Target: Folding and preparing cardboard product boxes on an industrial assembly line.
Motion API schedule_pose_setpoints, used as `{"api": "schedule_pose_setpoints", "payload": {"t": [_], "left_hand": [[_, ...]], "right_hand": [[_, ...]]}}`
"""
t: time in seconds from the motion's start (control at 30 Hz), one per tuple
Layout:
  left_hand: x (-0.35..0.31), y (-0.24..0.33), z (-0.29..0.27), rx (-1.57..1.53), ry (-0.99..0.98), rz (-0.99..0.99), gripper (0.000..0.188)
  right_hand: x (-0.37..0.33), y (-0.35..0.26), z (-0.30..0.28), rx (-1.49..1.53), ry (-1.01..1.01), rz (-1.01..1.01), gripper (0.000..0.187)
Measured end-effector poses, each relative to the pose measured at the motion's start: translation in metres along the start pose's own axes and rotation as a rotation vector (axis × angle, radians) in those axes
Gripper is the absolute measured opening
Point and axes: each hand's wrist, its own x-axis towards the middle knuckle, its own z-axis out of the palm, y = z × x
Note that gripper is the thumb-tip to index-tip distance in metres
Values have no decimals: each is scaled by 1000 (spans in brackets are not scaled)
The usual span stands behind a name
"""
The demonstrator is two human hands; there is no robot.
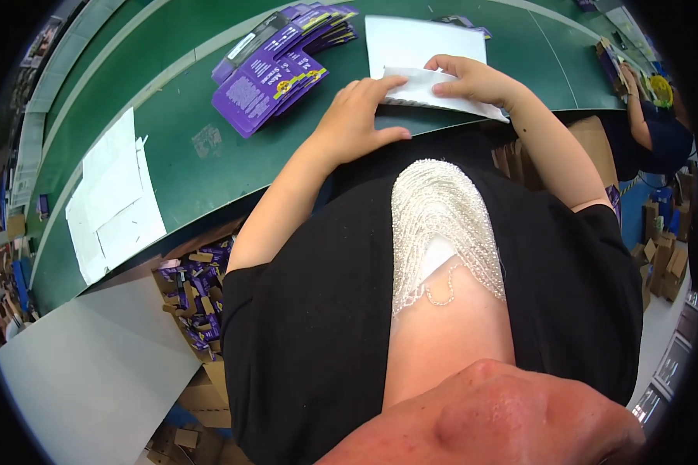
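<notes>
At the table's near edge lies a flat white sheet (426, 39). On its near part is a folded white sheet (419, 80) with a ragged lower edge; whether the two are one piece I cannot tell. My right hand (479, 81) grips the folded sheet, thumb on its face and index finger along its upper edge. My left hand (357, 116) rests its index finger on the left end of that sheet, with the thumb spread away below. Beside my left hand, flat purple cartons (248, 93) lie fanned in an overlapping pile.
More white sheets (120, 198) lie on the green table (186, 186) to the left. Below the table edge, a cardboard box holds many small purple cartons (198, 298). At far right another person's arm (636, 112) reaches over the table. Brown boxes (663, 263) stand beyond.
</notes>
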Motion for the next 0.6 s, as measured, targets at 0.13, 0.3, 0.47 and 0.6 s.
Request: {"api": "schedule_pose_setpoints", "payload": {"t": [0.13,0.3,0.47,0.6], "left_hand": [[3,33,-10,163,12,-8,42],[-4,92,-18,-127,193,-190,29],[-17,119,-3,-669,371,-392,16],[-18,131,20,-888,409,-519,13]], "right_hand": [[-33,-20,-8,308,-92,-179,27],[-74,-17,-67,-9,-109,-622,35],[-119,63,-97,587,-225,-284,58],[-135,107,-34,628,-300,-429,90]]}}
